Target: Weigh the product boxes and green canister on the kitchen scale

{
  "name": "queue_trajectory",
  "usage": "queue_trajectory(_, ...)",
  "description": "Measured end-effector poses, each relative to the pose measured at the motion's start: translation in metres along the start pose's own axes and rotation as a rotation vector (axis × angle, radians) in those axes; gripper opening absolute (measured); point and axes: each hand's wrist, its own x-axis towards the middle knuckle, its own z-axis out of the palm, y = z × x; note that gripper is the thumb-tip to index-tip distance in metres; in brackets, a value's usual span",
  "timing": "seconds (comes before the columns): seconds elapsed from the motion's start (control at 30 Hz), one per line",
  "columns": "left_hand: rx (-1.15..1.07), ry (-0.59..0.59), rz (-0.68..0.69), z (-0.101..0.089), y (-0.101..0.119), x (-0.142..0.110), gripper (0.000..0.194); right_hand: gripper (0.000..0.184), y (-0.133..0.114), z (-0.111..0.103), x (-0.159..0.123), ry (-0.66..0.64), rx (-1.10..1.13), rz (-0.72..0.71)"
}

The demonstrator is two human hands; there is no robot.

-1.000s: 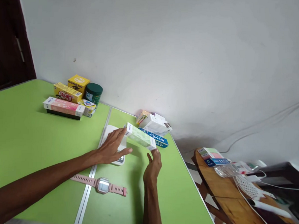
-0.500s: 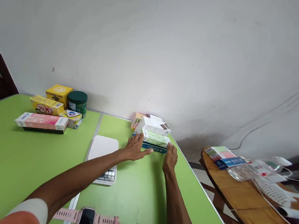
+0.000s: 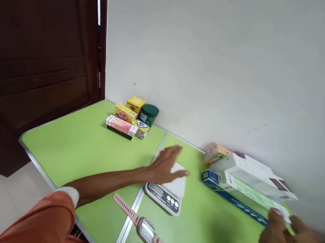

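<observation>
My left hand [image 3: 167, 164] hovers flat over the white kitchen scale [image 3: 167, 191], fingers stretched out and holding nothing. My right hand [image 3: 289, 237] is at the lower right, blurred, its fingers touching the near end of a pale green box [image 3: 250, 194]. That box lies on a blue box [image 3: 230, 199] beside a white box [image 3: 254, 174] and a small orange box [image 3: 216, 153] against the wall.
A pink smartwatch [image 3: 142, 224] lies near the front edge of the green table [image 3: 78, 149]. At the back stand a pink box [image 3: 120, 125], yellow boxes [image 3: 130, 108] and a dark green jar [image 3: 149, 114]. A dark wooden door [image 3: 42, 63] is at left.
The view swung left. My left hand let go of the pale green box and moved back over the scale. The box now rests on the blue box, my right hand at its end.
</observation>
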Motion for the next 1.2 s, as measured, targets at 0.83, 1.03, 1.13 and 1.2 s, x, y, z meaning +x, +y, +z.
queue_trajectory(0.83,0.11,0.906,-0.508,-0.144,-0.187,-0.077,0.071,0.075,-0.256,0.226,-0.205,-0.901,0.663,-0.004)
queue_trajectory(1.03,0.206,0.947,-0.339,-0.148,-0.164,-0.08,0.066,0.076,-0.268,0.195,-0.204,-0.842,0.655,0.071)
queue_trajectory(1.13,0.223,0.915,-0.187,-0.141,-0.142,-0.08,0.071,0.071,-0.267,0.161,-0.192,-0.756,0.655,-0.004)
queue_trajectory(1.2,0.21,0.832,-0.089,-0.128,-0.124,-0.083,0.074,0.068,-0.256,0.133,-0.18,-0.669,0.618,-0.046)
